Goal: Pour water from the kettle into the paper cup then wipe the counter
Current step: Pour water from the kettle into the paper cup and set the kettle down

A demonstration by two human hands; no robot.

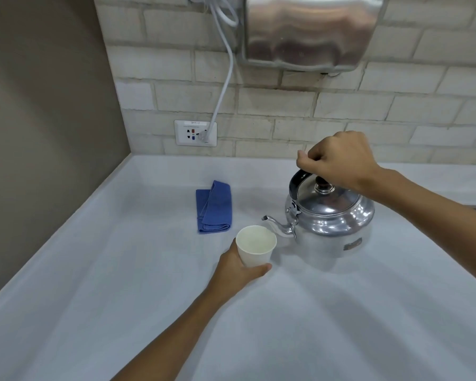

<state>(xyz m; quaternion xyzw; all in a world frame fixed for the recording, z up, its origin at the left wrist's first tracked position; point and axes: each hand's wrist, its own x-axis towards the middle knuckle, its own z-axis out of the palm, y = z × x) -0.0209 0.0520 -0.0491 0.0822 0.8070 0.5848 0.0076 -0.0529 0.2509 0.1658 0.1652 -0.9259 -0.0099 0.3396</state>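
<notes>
A shiny metal kettle (331,221) with a black handle stands on the white counter (121,298), its spout pointing left toward a white paper cup (256,246). My right hand (338,160) is closed around the top of the kettle's handle. My left hand (237,268) wraps the cup from the near left side, and the cup rests upright on the counter just below the spout tip. The cup's inside looks pale; I cannot tell whether it holds water. A folded blue cloth (215,207) lies behind the cup, to the left of the kettle.
A brick-tiled wall runs along the back, with a wall socket (195,133) and a white cable plugged in. A steel wall-mounted appliance (311,31) hangs above the kettle. A brown side wall (39,133) bounds the counter on the left.
</notes>
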